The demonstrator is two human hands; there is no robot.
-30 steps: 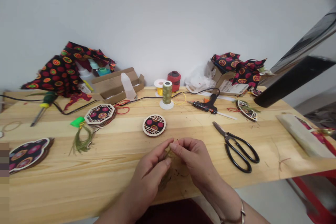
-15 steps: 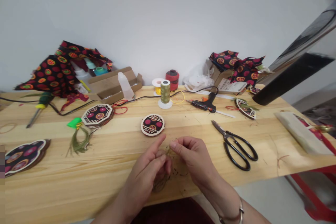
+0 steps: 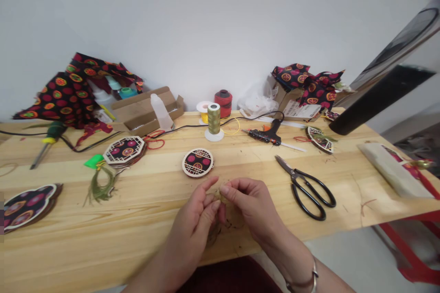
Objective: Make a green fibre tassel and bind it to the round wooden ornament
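Observation:
My left hand point(image 3: 196, 220) and my right hand point(image 3: 253, 208) meet over the near edge of the wooden table point(image 3: 137, 219). Both pinch a small bundle of olive-green threads point(image 3: 218, 198) between their fingertips; its tail hangs down between the hands. The left forefinger sticks out toward a round wooden disc with black-and-red patterned fabric point(image 3: 197, 163), which lies just beyond the hands. A spool of olive thread point(image 3: 213, 122) stands farther back.
Black scissors point(image 3: 305, 186) lie right of my hands, a glue gun point(image 3: 266, 135) behind them. Left: a finished green tassel point(image 3: 99, 184), stacked fabric-covered shapes point(image 3: 124, 151), another point(image 3: 25, 199), a screwdriver point(image 3: 44, 143). Boxes, patterned fabric point(image 3: 65, 91), red spool point(image 3: 223, 102) line the wall.
My hands stayed together on the thread bundle, fingers shifting slightly; the left forefinger lifted off and points forward. The view drifted a little to the right.

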